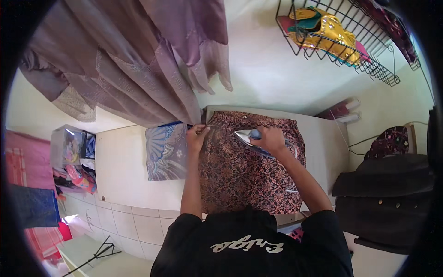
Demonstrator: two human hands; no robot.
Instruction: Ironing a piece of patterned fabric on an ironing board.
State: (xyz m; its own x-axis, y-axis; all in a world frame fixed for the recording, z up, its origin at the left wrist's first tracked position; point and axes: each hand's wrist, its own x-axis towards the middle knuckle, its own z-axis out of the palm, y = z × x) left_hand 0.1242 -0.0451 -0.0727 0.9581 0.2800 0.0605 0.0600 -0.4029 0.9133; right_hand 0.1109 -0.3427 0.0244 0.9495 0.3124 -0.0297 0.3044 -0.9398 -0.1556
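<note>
A brown-and-black floral garment (238,173) with a gathered waistband lies spread out in front of me. My right hand (271,141) grips the handle of a clothes iron (246,136), whose silvery pointed tip faces left on the upper part of the cloth. At the garment's upper left edge, my left hand (197,136) has its fingers bent and pinches the cloth near the waistband. Just left of that hand is a folded grey-and-blue patterned cloth (166,152), partly hidden by my left forearm. Both cloths rest on a pale table (119,155).
Mauve clothes (138,69) hang over the table's far left. A black wire basket (341,38) holding yellow fabric is on the wall. To the left stands a clear plastic box (68,145); a dark buttoned cover (380,194) is at right. A black metal stand (104,250) is at lower left.
</note>
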